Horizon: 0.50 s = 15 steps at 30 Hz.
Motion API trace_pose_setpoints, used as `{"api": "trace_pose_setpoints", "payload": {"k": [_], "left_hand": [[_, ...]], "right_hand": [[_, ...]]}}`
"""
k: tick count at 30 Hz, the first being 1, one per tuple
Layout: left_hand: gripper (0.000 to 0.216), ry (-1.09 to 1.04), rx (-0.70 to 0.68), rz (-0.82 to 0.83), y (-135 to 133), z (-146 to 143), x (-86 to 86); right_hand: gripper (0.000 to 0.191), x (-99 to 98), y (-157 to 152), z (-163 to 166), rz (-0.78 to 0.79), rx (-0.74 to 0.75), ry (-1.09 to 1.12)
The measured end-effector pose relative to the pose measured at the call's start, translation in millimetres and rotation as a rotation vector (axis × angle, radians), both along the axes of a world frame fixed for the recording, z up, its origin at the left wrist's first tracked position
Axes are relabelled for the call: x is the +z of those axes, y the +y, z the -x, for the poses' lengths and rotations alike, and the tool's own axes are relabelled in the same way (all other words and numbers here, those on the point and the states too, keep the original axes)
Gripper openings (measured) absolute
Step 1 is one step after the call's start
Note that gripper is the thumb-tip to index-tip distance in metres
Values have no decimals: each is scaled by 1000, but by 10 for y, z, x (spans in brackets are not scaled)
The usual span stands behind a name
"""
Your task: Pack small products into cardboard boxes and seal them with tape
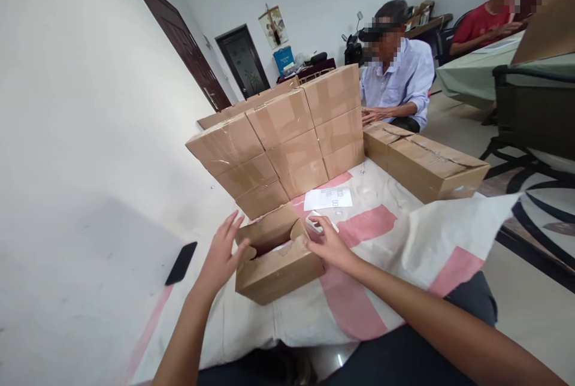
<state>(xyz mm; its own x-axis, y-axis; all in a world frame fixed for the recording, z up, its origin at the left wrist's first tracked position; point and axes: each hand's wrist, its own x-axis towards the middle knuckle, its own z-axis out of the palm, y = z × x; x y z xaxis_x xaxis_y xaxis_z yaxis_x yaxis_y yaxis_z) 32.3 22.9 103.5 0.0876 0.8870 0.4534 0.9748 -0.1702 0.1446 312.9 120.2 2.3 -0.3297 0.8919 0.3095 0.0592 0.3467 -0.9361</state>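
Nearest my lens are the wearer's bare forearms (182, 338), with dark trousers (381, 356) below them at the edge of the surface. I see the left hand (226, 254) spread wide at the left end of an open cardboard box (281, 278), its thumb by the small inner flap and nothing in its grasp that I can make out. The right hand (330, 246) is at the box's right end, half open, thumb at the rim and fingers bent over a white item (314, 225); from here I cannot tell whether it grips that. The box sits upright between both hands, and I get only a sliver of something pale inside. Under it all I have the surface (251, 329), covered in white sheeting with pink bands. Just beyond the box stands a wall of taped cartons (291, 152), three across and three high, and a printed sheet (332, 199) lies near its foot. A flat black object (181, 263) rests to the left; over on the right, by a long carton row (431, 161), sits a person in a pale shirt (411, 71)
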Motion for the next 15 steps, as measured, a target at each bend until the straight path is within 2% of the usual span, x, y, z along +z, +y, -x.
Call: {"api": "trace_pose_setpoints", "payload": {"k": [3,5,7,10,12,15], "left_hand": [[76,147,25,126,-35,-244,-106],[70,163,68,85,-128,-411,-245],[59,141,95,63,-259,-554,-412],[55,96,95,95,-437,-701,-644],[59,62,102,94,-491,-743,-743],[57,39,109,101,-480,-736,-798]], "right_hand": [[44,53,147,-96,68,14,8],[35,93,319,-212,62,-1,-8],[45,103,506,-317,153,-44,-76],[58,44,709,-380,334,-117,-207],[60,-14,768,-366,367,-137,-252],[62,-49,786,-333,372,-149,-268]]}}
